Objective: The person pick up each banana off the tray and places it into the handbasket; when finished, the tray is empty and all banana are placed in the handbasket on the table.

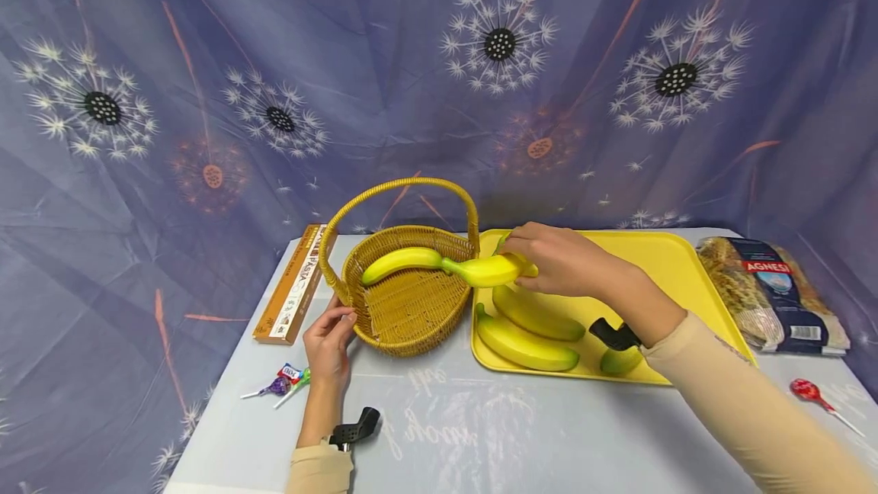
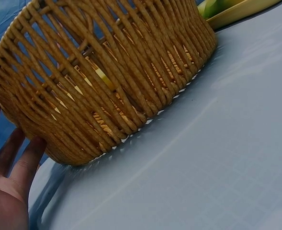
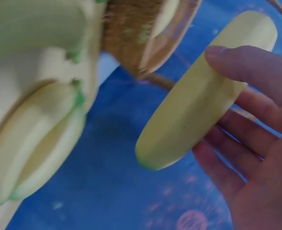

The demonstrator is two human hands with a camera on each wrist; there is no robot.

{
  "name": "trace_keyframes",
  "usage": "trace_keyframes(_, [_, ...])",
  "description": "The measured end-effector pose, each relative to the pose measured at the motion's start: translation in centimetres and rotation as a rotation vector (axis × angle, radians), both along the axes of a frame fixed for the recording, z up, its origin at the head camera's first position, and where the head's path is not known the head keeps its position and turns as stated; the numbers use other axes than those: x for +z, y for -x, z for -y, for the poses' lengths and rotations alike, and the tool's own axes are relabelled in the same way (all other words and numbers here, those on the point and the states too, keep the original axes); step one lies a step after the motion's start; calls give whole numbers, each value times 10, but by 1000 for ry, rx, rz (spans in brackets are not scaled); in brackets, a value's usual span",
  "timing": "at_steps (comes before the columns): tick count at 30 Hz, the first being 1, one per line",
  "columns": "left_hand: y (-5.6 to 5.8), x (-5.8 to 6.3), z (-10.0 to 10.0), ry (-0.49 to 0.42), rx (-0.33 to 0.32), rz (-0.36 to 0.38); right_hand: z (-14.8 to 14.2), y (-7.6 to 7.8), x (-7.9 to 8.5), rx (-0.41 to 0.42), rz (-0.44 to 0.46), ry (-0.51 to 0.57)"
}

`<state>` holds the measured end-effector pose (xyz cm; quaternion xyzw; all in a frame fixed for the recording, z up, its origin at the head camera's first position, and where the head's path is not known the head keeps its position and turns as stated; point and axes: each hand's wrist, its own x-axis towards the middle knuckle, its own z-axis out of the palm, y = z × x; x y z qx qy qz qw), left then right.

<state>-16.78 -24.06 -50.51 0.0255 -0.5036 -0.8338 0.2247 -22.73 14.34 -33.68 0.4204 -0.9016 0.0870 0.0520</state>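
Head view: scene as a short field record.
right hand: holds curved yellow banana
left hand: touches golden-brown woven basket
in basket: second curved banana
on yellow rectangular tray: more bananas
left of basket: brown and white oblong pasta box, wrapped lollipops
right of tray: navy-labelled clear pasta bag, red round lollipop

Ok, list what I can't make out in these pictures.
Head view: part of the yellow tray, hidden by the right forearm.
Head view: fine print on the pasta bag, too small.
Left wrist view: handle of the wicker basket, cut off by top edge.
Right wrist view: one end of the upper-left banana, cut off by the left edge.
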Motion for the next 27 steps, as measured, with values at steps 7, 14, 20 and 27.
trace_keyframes(7, [0, -1, 3, 5, 2, 20, 43, 8, 14, 50, 38, -56])
trace_keyframes(14, [1, -2, 2, -1, -5, 25, 82, 23, 21, 65, 144, -129])
trace_keyframes(20, [1, 0, 3, 0, 0, 19, 120, 31, 20, 91, 230, -246])
trace_keyframes(27, [0, 1, 0, 39, 12, 20, 159, 38, 13, 49, 253, -381])
